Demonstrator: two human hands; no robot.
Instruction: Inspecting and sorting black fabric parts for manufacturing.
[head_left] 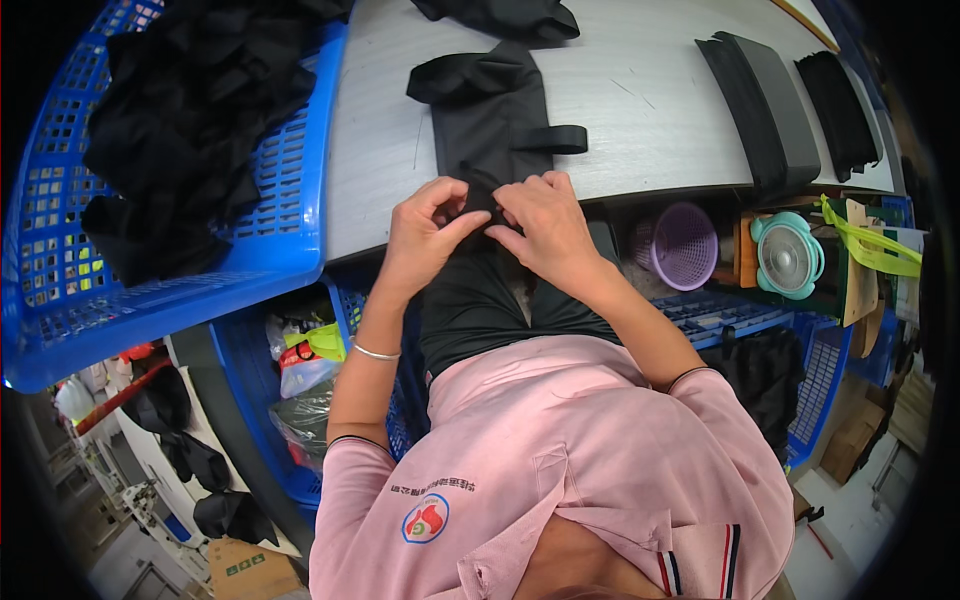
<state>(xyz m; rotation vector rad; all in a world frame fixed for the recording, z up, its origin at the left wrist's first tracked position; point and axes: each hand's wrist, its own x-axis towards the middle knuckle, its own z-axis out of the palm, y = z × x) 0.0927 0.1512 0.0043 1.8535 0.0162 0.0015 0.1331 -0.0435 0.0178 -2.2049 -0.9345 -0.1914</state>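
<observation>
A black fabric piece (480,128) with a loop of strap (560,139) on its right side lies on the white table and reaches to its front edge. At its near end, my left hand (432,222) pinches the cloth between thumb and curled fingers. Close beside it, my right hand (545,222) grips the same end, thumb pointing toward the left thumb. The part between my fingertips is dark and partly hidden. Another black fabric piece (510,15) lies farther back on the table.
A blue plastic basket (290,190) heaped with black cloth (190,110) stands at the left. Stacks of flat black pieces (765,115) lie on the table's right (640,90). Below the edge are a purple basket (684,247), a small turquoise fan (787,254) and a blue crate (815,390).
</observation>
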